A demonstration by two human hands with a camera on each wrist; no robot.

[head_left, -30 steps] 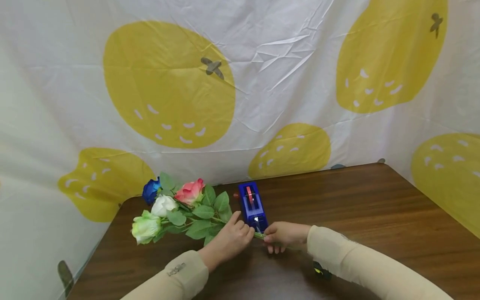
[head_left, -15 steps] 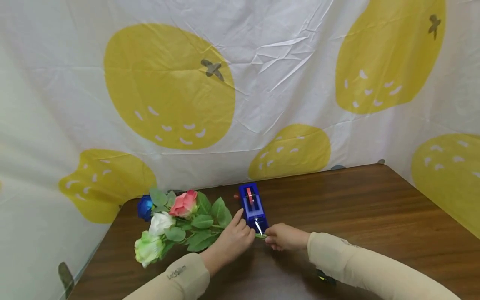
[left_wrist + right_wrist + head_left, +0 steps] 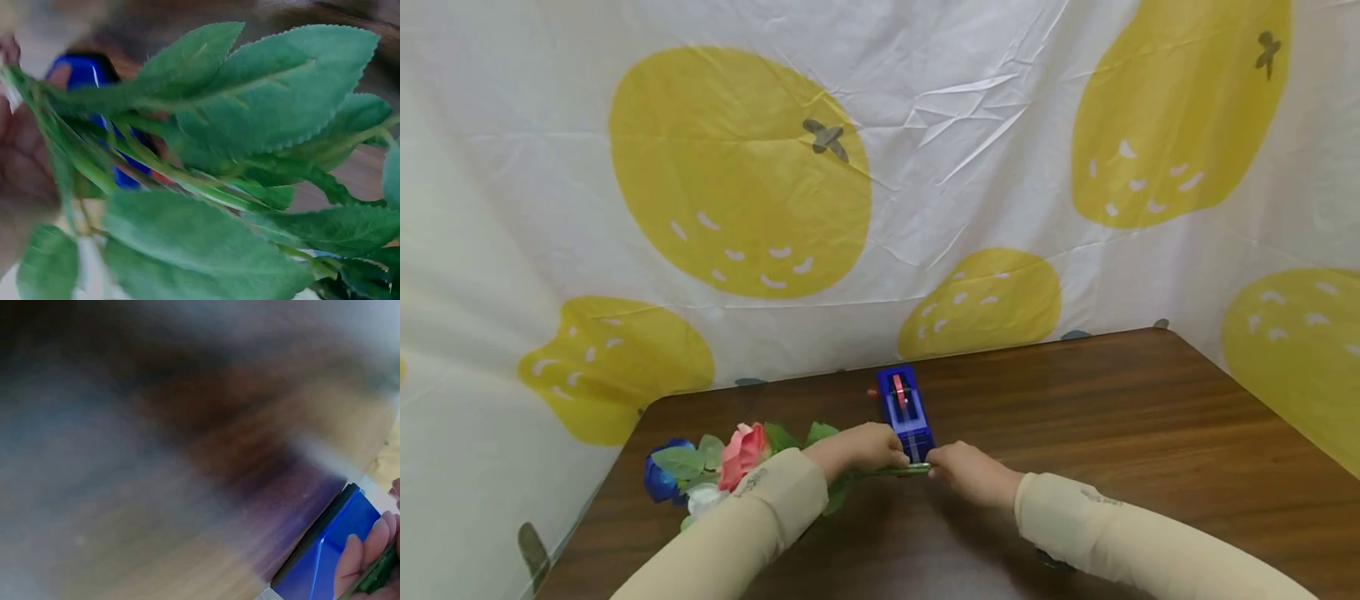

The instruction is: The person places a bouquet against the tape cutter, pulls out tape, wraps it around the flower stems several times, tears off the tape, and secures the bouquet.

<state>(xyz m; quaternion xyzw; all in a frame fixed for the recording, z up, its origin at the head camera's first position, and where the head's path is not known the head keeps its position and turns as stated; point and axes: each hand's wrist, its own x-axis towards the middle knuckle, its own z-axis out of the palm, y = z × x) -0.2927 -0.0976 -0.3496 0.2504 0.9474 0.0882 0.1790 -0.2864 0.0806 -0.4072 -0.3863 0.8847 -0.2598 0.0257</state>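
My left hand (image 3: 861, 448) grips the green stems (image 3: 902, 470) of a bunch of artificial roses. Their ends reach my right hand (image 3: 973, 477), which pinches them. A pink rose (image 3: 743, 457), a blue rose (image 3: 662, 479) and a white rose (image 3: 703, 498) lie to the left, partly covered by my left sleeve; a pale green one is nearly hidden. Just beyond both hands stands a blue tape dispenser (image 3: 901, 408) with a red wheel, the stems crossing close in front of its near end. Leaves (image 3: 281, 81) fill the left wrist view. Fingers (image 3: 356, 556) curl by a stem in the right wrist view.
The brown wooden table (image 3: 1112, 400) extends right and behind the dispenser. A white cloth (image 3: 970, 183) with yellow fruit prints hangs along the back and sides. A small dark object (image 3: 1054, 562) shows partly under the right sleeve.
The rose heads have swung left and toward me, and the left hand has rolled over with the stems. The right hand stays at the stem ends. The dispenser has not moved.
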